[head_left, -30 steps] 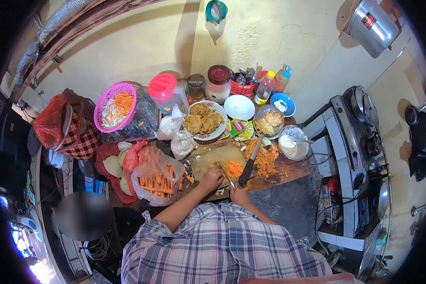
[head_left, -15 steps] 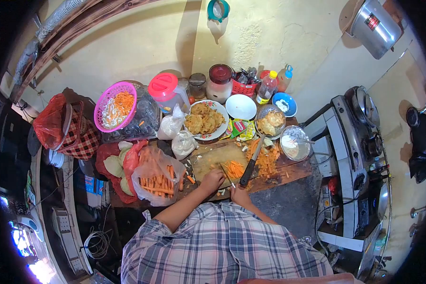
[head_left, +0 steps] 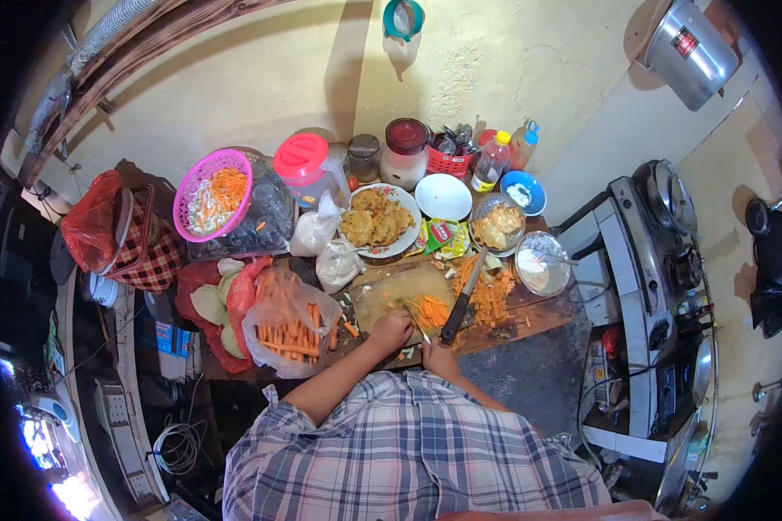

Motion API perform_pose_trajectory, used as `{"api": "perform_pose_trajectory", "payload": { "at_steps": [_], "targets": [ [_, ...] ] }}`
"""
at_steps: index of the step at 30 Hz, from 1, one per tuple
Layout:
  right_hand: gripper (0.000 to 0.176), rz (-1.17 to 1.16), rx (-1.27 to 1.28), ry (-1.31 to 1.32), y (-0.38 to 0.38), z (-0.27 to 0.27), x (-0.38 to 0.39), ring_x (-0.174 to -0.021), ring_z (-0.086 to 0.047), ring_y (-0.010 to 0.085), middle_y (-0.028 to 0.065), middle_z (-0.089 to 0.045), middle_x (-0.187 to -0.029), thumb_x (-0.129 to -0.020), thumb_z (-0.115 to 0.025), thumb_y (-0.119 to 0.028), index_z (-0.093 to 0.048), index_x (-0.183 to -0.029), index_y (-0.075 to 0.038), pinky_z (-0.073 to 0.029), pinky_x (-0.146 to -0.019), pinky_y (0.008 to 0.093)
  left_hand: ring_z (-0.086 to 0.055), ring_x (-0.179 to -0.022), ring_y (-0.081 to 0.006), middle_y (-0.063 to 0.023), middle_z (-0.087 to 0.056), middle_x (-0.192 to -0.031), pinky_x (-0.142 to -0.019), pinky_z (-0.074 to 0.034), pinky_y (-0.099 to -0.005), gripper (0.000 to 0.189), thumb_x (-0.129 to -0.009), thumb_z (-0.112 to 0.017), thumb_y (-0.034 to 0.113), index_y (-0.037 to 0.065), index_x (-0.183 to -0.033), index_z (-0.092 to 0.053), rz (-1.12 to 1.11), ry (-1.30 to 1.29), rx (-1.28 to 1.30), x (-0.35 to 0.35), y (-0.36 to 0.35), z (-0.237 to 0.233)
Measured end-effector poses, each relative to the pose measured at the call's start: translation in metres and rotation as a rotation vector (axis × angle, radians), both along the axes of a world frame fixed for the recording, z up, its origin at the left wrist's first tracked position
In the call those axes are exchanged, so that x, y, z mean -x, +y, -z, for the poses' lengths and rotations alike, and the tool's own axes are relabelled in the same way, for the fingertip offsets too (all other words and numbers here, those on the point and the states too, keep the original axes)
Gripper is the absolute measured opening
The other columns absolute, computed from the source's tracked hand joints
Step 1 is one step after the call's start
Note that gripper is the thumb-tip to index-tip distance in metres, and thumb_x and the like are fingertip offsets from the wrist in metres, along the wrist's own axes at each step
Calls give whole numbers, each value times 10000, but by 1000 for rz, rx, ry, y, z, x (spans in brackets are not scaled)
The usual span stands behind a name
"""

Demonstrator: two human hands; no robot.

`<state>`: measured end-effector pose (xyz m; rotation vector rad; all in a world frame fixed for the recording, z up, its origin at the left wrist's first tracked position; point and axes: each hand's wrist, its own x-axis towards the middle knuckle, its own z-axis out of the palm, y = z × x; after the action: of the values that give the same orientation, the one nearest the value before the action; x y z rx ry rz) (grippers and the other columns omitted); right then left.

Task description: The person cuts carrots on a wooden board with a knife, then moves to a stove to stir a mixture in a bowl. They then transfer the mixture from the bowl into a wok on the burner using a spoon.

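My left hand (head_left: 393, 332) rests on the near part of the wooden chopping board (head_left: 395, 291), its fingers curled together; whatever they hold is hidden. Just right of it, my right hand (head_left: 440, 358) is closed around a small knife (head_left: 418, 323), whose thin blade slants up and left between the hands. Cut carrot strips (head_left: 429, 310) lie against the blade's right side. A larger knife (head_left: 458, 314) with a black handle lies near my right hand, pointing away across the board. More chopped carrot (head_left: 493, 297) is heaped at the right of the board.
Left of the board sit a plastic bag of whole carrots (head_left: 288, 326) and cabbage in a red bag (head_left: 208, 304). Behind are a plate of fritters (head_left: 407, 241), a pink basket of shredded vegetables (head_left: 181, 204), and a pink-lidded pitcher (head_left: 308, 174). A stove (head_left: 639, 226) stands at right.
Both hands stay in nearly the same place, with only a very slight shift at the knife. The other things have not moved.
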<state>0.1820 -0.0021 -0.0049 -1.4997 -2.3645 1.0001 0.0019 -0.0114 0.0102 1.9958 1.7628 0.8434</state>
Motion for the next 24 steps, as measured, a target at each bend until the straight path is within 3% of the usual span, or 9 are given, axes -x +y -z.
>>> {"api": "perform_pose_trajectory", "payload": {
  "at_steps": [11,18,24],
  "targets": [
    [341,67,105,-122,2,-32,21,-696,-589,480,317,-573,-753,-911,-463,-254,-547,-887,76,-474,-626,547,-593,-766,-304,-118,-585,-763,-666,-501,-404,131,-734,-615,135,10,-698,-609,-16,-33,-19,-1,-1,3],
    [355,61,-7,-16,-3,-7,6,-765,-579,496,344,-563,-831,-915,-459,-260,-511,-962,88,-464,-668,556,-595,-765,-307,-120,-591,-771,-669,-501,-396,120,-726,-618,128,10,-702,-618,-30,-26,-18,-1,-3,1],
    [348,47,126,-120,-3,-26,13,-777,-585,489,332,-573,-842,-923,-448,-260,-494,-992,78,-468,-676,553,-599,-781,-301,-117,-601,-788,-679,-502,-385,118,-730,-616,126,9,-720,-631,-25,-47,-47,0,-3,7]
  ]
}}
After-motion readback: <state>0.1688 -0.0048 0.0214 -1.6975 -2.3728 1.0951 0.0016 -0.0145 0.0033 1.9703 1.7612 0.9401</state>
